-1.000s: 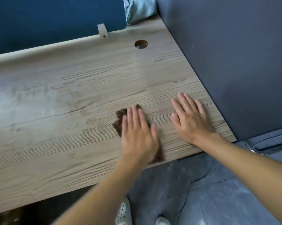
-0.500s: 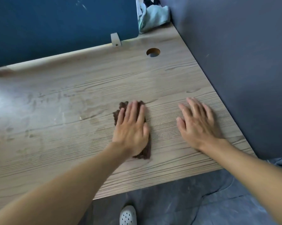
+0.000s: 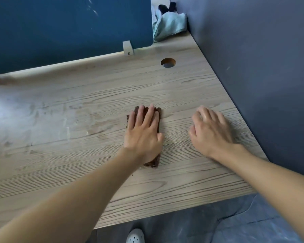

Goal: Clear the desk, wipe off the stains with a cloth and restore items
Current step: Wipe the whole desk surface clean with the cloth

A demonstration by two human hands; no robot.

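Observation:
A small dark brown cloth [image 3: 154, 162] lies flat on the wood-grain desk [image 3: 77, 120]. My left hand [image 3: 144, 134] presses down on it with straight, spread fingers and covers most of it. Only the cloth's far edge and near corner show. My right hand [image 3: 210, 130] rests flat on the bare desk to the right of the cloth, fingers relaxed, holding nothing. Faint smears and dull patches mark the desk surface left of the cloth.
A blue divider panel [image 3: 68, 28] stands along the desk's back edge, held by a grey bracket [image 3: 128, 48]. A round cable hole [image 3: 168, 62] sits near the back right. A light teal towel [image 3: 168, 26] is bunched in the far corner. A dark grey wall [image 3: 261, 67] bounds the right side.
My left hand has pushed the brown cloth away from the front edge, farther onto the desk. My right hand has stayed on the desk to its right.

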